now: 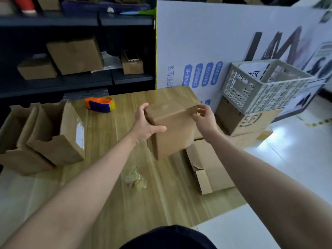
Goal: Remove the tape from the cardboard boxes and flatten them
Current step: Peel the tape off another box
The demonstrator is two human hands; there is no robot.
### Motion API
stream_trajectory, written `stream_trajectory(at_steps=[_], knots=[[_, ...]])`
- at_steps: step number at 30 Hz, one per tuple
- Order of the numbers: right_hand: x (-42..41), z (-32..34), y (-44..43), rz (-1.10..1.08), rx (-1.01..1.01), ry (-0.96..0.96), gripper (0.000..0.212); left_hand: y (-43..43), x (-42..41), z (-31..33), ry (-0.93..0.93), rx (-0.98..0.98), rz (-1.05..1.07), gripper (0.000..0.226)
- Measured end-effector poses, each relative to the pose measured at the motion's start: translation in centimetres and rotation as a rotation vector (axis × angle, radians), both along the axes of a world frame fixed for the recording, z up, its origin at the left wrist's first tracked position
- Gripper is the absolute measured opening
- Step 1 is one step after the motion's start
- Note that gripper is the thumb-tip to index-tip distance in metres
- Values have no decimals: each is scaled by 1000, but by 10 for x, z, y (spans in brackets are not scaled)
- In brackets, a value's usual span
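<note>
- A closed cardboard box [172, 128] sits at the middle of the table [107, 186], tilted, with one corner pointing down toward the wood; I cannot tell whether that corner touches the surface.
- The left hand [146, 123] grips the box's left side, thumb across the near face and fingers wrapped over the upper left edge.
- The right hand [203, 116] is at the box's upper right edge, its thumb and curled fingers pinching the raised end of a brown tape strip [192, 109].
- The two hands are apart, one on each side of the box.
- A flattened box [210, 168] lies on the table's right part, just beside and partly under the held box.
- A crumpled wad of clear tape [135, 177] lies on the wood, nearer the person than the box.
- Two open boxes [59, 137] stand side by side on the left part of the table, touching each other.
- An orange and purple tape dispenser [99, 104] lies near the table's far edge.
- To the right, off the table, a grey plastic crate [265, 87] sits tilted on a stack of brown cartons [248, 123].
- A white printed board [197, 42] stands behind the table.
- Dark shelves [53, 81] at the back hold several more cartons.
</note>
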State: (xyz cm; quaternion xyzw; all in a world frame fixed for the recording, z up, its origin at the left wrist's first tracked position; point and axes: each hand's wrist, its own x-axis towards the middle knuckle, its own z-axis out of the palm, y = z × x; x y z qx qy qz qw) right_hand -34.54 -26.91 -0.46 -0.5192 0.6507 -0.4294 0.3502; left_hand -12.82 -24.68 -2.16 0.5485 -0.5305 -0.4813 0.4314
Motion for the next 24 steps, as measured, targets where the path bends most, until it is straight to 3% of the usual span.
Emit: stream_trajectory(at_steps=[3,6,9,16,19,22,24], knots=[[-17,9,-6,135,-115,333,67,-6,-21,-8,-84,-85,-39,115],[-35,14,-6,453,-6,830,98,-9,-39,-19,-181,-145,-60,115],[-54,14,-8,560,20,1217,113,-8,-49,-32,-261,-172,-93,111],[-47,2,-11,751,188,1138,125,14,-54,-52,-373,-122,-244,110],[-38,-13,-7,770,228,1048,125,21,-45,-56,-418,11,-309,107],[-23,-29,-3,758,144,1065,122,17,-37,-49,-434,91,-280,74],[-18,-30,-5,764,132,1070,122,10,-37,-43,-571,-37,-138,44]])
